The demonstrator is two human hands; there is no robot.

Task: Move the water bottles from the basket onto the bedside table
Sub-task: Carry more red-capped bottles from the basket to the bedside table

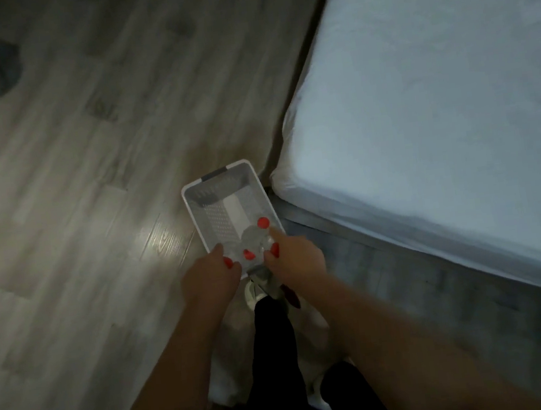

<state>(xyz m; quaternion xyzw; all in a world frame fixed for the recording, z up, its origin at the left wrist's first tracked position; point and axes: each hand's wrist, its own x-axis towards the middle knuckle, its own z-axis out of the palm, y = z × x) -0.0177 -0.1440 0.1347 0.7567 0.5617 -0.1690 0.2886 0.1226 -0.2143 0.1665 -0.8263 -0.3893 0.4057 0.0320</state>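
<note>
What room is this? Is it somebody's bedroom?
Most likely a bedroom. A bed with a pale sheet fills the right side, standing on a wood-look floor, and a white basket holding red-capped bottles sits beside it.

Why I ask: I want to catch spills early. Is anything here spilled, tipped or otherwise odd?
No spill shows. The white basket sits on the wood floor beside the bed, with red-capped water bottles bunched at its near end. The left hand and right hand reach in. The dim, blurred picture hides fine detail.
</note>
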